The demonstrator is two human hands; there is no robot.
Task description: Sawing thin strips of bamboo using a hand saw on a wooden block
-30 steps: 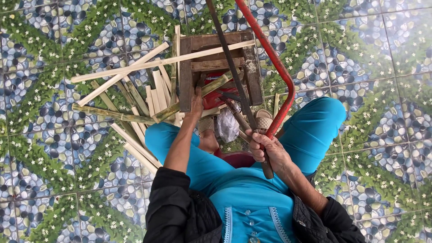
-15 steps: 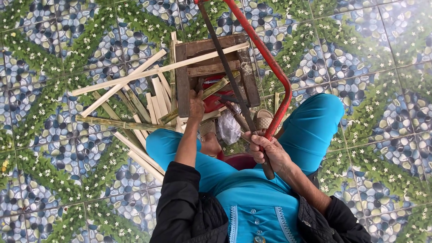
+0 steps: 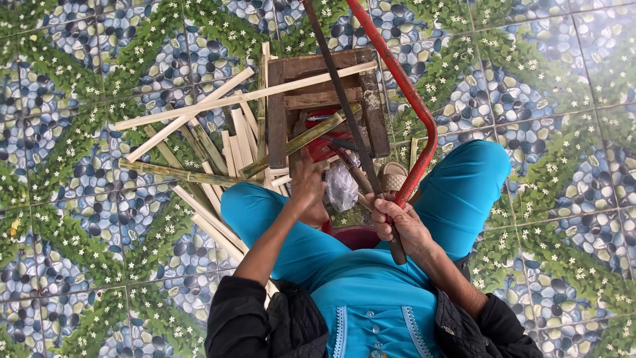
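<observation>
- Head view looks straight down on a seated person in turquoise clothes with black sleeves, knees spread over a patterned tile floor (image 3: 79, 252).
- Right hand (image 3: 397, 222) is closed around the dark handle of a red-framed saw (image 3: 416, 109); the frame and its dark blade run from the hand toward the far edge.
- Left hand (image 3: 306, 185) reaches forward between the knees, its fingers curled down by a greenish bamboo strip (image 3: 301, 140); whether it grips the strip cannot be told.
- That strip lies slanted across a small wooden stool (image 3: 281, 106), just beyond the knees.
- Split bamboo slats (image 3: 192, 119) lie scattered left of the stool, one long pale slat crossing its top.
- A crumpled plastic bag (image 3: 342, 187) sits between the hands.
</observation>
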